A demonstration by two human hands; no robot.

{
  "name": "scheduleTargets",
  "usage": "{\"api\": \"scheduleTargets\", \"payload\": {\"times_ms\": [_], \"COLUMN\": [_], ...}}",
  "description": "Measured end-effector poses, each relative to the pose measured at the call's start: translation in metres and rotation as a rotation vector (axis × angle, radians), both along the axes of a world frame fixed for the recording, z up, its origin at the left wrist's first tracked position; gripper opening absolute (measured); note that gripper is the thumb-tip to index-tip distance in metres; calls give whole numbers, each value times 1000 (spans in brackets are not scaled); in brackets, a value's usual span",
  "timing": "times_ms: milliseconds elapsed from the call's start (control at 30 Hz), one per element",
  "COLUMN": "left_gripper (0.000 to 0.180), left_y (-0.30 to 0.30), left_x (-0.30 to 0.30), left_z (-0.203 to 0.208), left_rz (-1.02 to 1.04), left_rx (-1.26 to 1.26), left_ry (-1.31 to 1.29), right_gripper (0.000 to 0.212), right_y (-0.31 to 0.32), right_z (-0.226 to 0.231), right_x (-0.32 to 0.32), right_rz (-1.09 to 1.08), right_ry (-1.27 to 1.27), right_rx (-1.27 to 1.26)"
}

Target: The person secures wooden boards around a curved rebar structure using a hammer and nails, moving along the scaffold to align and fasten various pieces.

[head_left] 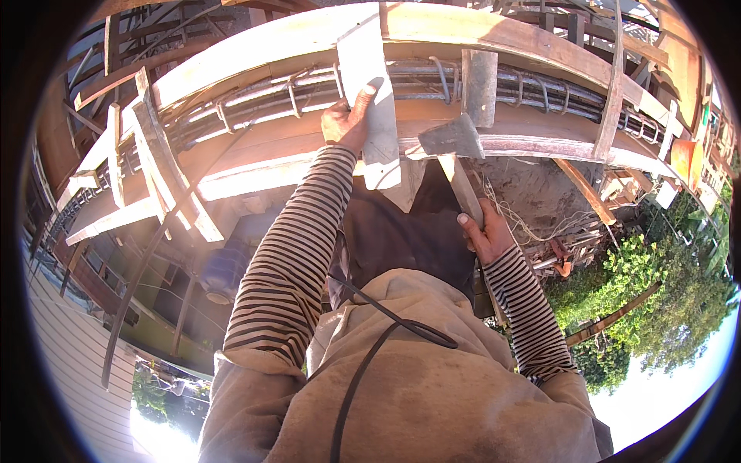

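Observation:
My left hand [347, 119] is closed on the left edge of a short pale board [369, 69], with the thumb lying on its face. The board crosses the top of a long timber form [293, 171]. Lower and to the right, my right hand [488, 234] is wrapped round the wooden handle [461, 187] of a hatchet. Its grey, flared head [454, 139] is over the form's near edge, to the right of the pale board. My right fingers are partly hidden behind the handle.
Steel reinforcing bars [417, 77] with stirrups run inside the form. Another short grey board [478, 89] crosses it to the right, and wooden braces [166, 162] stand at the left. A blue rounded container [225, 270] is below left; green foliage [641, 309] is below right. A black cord [378, 320] hangs over my shirt.

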State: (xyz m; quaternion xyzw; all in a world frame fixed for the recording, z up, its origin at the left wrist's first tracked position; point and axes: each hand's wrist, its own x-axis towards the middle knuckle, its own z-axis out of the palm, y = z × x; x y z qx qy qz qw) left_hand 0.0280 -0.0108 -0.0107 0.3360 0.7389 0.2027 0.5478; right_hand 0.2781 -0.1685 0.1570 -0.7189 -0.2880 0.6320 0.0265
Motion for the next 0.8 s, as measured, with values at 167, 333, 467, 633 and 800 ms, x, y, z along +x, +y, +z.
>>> {"api": "scheduleTargets", "payload": {"times_ms": [167,333,467,633,800], "left_gripper": [80,93,101,90,93], "left_y": [4,7,12,8,3], "left_x": [-2,-7,-5,-5,-3], "left_z": [3,0,12,6,5], "left_rz": [-110,-243,-207,-225,-182], "left_rx": [-48,-139,-150,-78,-82], "left_ry": [5,53,-34,57,62], "right_gripper": [46,50,54,54,54], "right_y": [56,89,113,139,135], "right_z": [26,30,50,58,52], "right_x": [-11,-16,-1,-18,-11], "right_rz": [-6,201,287,189,306], "right_ry": [166,181,124,89,68], "right_rx": [-39,-176,-217,-228,-272]}}
